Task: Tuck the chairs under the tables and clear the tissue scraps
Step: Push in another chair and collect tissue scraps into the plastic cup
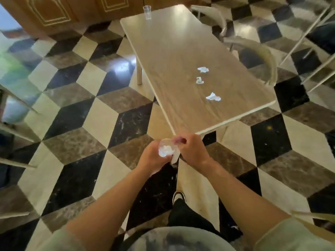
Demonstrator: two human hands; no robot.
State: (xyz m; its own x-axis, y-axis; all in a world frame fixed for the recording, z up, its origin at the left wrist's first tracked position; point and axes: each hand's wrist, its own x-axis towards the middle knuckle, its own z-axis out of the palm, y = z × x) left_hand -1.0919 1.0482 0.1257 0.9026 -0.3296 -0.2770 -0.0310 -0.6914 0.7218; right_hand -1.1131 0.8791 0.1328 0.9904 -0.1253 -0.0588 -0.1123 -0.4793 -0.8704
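Note:
A long wood-grain table [174, 51] stretches away from me. Three white tissue scraps lie on its near right part: one [203, 69], a smaller one [199, 80] and one closest to me [213, 97]. My left hand [151, 157] grips a clear plastic cup [165, 148] with white tissue inside, just off the table's near corner. My right hand [193, 149] pinches a tissue piece [175, 156] at the cup's rim. Two pale chairs stand along the table's right side, the nearer one [261, 57] and the farther one [211, 14], both pulled out from it.
A second clear cup [147, 12] stands at the table's far end. Wooden cabinets [54, 13] line the far wall. White frame legs [311, 42] stand at the right, other furniture edges [16, 127] at the left. The floor is checkered tile.

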